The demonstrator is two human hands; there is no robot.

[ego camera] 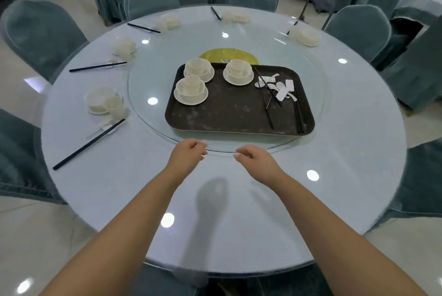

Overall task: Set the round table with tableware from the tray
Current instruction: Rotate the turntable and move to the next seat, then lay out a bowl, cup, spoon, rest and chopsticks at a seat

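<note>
1. The tray (239, 114) served as the landmark: a dark rectangular tray lying on the glass turntable (143, 85) at the middle of the round table (346, 152), its long side running left to right across the view.
2. Both hands hovered just short of the tray's near edge, over the near rim of the turntable. The left hand (189, 154) sat below the tray's near left part, the right hand (253, 159) below its near middle.
3. Both hands had loosely curled fingers and held nothing; whether the fingertips touched the turntable rim could not be told.
4. The tableware lay straight ahead of the hands, beyond the bare near half of the tray.
5. On the tray's far left stood 3 sets of small cup, bowl and saucer. The nearest set (190, 91) lay ahead of the left hand, which looked the nearer hand for it. The other 2 sets (238, 72) stood further back.
6. On the tray's right side lay a pile of white spoons (275, 87) and black chopsticks (299, 114), their long axis pointing roughly from far to near. The right hand was nearer these.
7. Left of and beyond the tray, 5 places on the table already had dishes (102, 102). The table's right and near sides looked unset, so I judged the task over half done.
</note>
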